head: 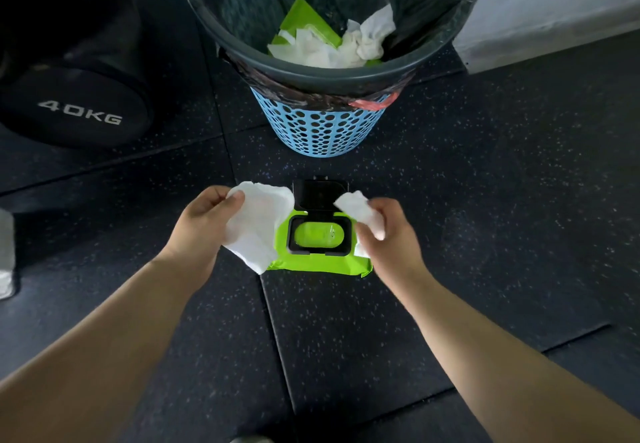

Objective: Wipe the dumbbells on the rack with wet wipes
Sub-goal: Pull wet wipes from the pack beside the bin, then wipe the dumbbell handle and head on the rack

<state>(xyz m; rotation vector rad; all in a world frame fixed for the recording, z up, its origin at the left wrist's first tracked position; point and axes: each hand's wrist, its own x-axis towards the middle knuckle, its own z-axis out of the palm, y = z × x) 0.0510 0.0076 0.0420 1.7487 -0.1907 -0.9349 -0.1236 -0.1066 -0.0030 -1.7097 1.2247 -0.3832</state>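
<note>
Left hand (201,224): grasping. Thumb and curled fingers pinch the top corner of the left wipe (256,228), a white, soft, creased sheet that hangs loosely and partly unfolded. Its lower edge covers the left end of the pack (311,266).

Right hand (384,238): also grasping, with fingers curled round the right wipe (360,212). That wipe is white and crumpled into a smaller wad, with one corner sticking up towards the lid (320,195). There is a visible gap between the two wipes. I can't tell if they join out of sight.

The pack is a lime green, glossy soft pouch lying flat on the floor (485,200), between and below the hands. Its black rigid lid is flipped up. The black oval-cornered frame is open and shows green inside.

Dumbbell (76,110): far left, well apart from both hands. It has a round, matte black end face marked "40KG" in pale letters. What it sits on is too dark to tell.

The floor is dark rubber tiles with pale speckles and visible seams.

Bin (322,124): just beyond the pack. It is blue perforated plastic, tapered, with a dark rim. A black liner (433,3) is bunched over the edge. Inside are used wipes (346,44), white and wadded, lying on a green wrapper (308,20).
</note>
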